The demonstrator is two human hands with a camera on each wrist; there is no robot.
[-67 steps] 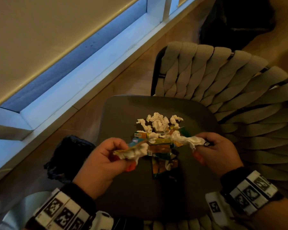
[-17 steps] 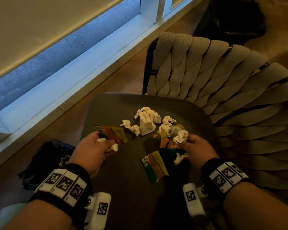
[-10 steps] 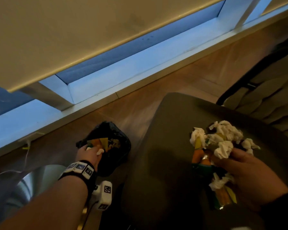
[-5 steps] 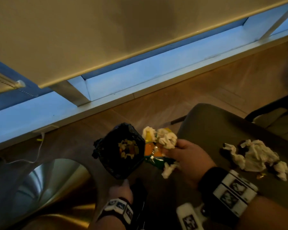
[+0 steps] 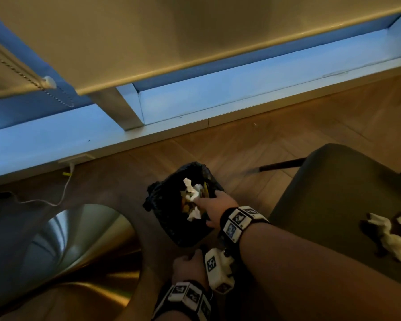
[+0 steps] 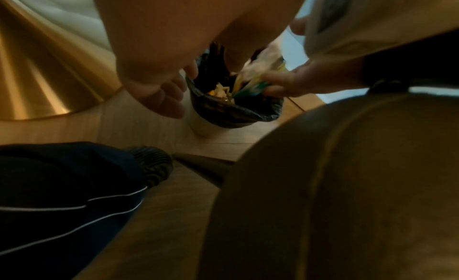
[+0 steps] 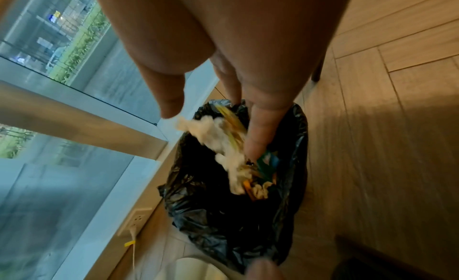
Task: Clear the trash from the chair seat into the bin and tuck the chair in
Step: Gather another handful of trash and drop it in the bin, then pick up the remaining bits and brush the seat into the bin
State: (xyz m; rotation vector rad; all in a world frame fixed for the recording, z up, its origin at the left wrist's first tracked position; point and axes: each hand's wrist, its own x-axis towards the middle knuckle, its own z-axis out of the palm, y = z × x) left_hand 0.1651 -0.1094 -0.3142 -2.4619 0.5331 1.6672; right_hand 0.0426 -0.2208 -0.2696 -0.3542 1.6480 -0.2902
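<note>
Head view: your right hand (image 5: pixel 214 206) hangs over the bin (image 5: pixel 171 224), fingers spread — nothing held, tissue and wrappers (image 7: pixel 233 147) dropping from it into the liner.
Left hand: your left hand (image 5: pixel 188 266) sits just short of the bin's near rim, fingers loosely curled on nothing.
Done: part of the trash lies in the bin.
Left: crumpled tissues (image 5: pixel 390 235) on the chair seat (image 5: pixel 333 193), right of the bin — then tucking the chair.
Room: seat edge right of the bin, brass table base (image 5: pixel 79 249) left; window sill (image 5: pixel 241 89) well beyond it.
</note>
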